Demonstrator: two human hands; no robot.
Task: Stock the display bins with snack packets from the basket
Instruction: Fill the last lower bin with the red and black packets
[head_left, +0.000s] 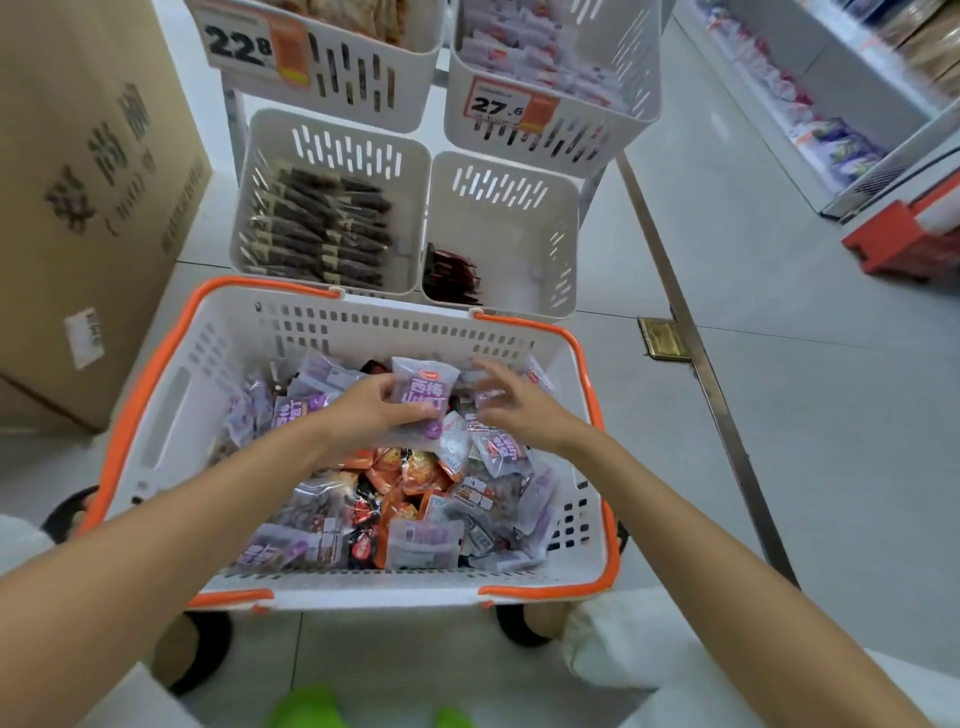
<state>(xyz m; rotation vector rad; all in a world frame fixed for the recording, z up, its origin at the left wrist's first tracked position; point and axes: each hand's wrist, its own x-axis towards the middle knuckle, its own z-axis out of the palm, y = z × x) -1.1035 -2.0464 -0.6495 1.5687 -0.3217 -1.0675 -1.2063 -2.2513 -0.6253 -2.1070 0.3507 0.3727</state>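
My left hand (371, 410) over far half of basket (363, 325) — fingers (413, 411) curled round purple snack packet (423, 387), thumb on its front, packet held upright above heap. My right hand (514, 405) just right of it, fingers (493, 371) spread apart, gripping nothing, tips close above loose packets. Heap of purple, orange and black packets (405, 483) lies below both hands. Beyond fingers I see two lower display bins — left bin (332, 156) packed with dark stick packets (322, 228), right bin (501, 187) holding few red packets (449, 275).
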